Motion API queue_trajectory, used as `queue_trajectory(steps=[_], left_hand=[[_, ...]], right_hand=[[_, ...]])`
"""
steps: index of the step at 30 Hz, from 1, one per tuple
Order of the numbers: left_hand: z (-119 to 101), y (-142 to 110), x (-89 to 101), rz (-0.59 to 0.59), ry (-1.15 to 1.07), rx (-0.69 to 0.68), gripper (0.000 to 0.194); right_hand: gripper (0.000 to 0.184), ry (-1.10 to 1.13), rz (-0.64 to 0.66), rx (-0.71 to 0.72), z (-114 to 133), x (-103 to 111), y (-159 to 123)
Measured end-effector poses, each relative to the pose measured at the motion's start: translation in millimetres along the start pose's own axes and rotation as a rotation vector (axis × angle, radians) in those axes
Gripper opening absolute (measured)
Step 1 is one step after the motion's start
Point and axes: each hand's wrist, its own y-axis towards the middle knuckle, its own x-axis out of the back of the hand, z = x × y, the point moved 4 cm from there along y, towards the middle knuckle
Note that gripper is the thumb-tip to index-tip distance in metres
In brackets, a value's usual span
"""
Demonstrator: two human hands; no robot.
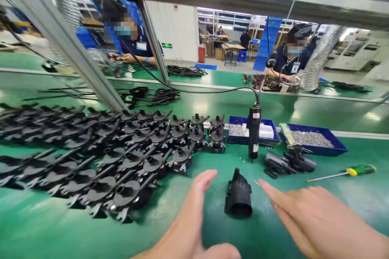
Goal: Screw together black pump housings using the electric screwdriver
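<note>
A black plastic pump housing (238,195) rests on the green bench between my hands, its round opening towards me and a short spout pointing away. My left hand (192,215) is just left of it, thumb and fingers spread, holding nothing. On the other side, my right hand (313,212) has its fingertips closed on a small thin metal piece (257,183), apart from the housing; I cannot make out exactly what the piece is. Beyond the housing, a black electric screwdriver (254,132) hangs upright from its cable, bit downward.
Many assembled black pumps (152,164) fill the left of the bench. Two blue bins, a left one (267,143) and a right one (332,151), contain small metal parts. Black parts (279,162) and a green-handled screwdriver (361,170) lie at right. Co-workers sit across the bench.
</note>
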Motion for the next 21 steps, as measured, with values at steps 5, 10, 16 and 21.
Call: queue_trajectory(steps=[5, 10, 16, 21], left_hand=[[19, 58, -68.4, 0.317, -0.198, 0.085, 0.117], [27, 71, -70.8, 0.281, -0.275, 0.091, 0.07], [18, 62, -72.7, 0.251, -0.259, 0.166, 0.07], [18, 63, -74.7, 0.234, -0.245, 0.172, 0.071]], right_hand=[[0.044, -0.039, 0.122, -0.014, 11, -16, 15], [0.036, -0.034, 0.257, -0.114, 8, -32, 19], [0.03, -0.069, 0.297, -0.12, 6, -26, 24], [0.025, -0.085, 0.341, -0.105, 5, -23, 32]])
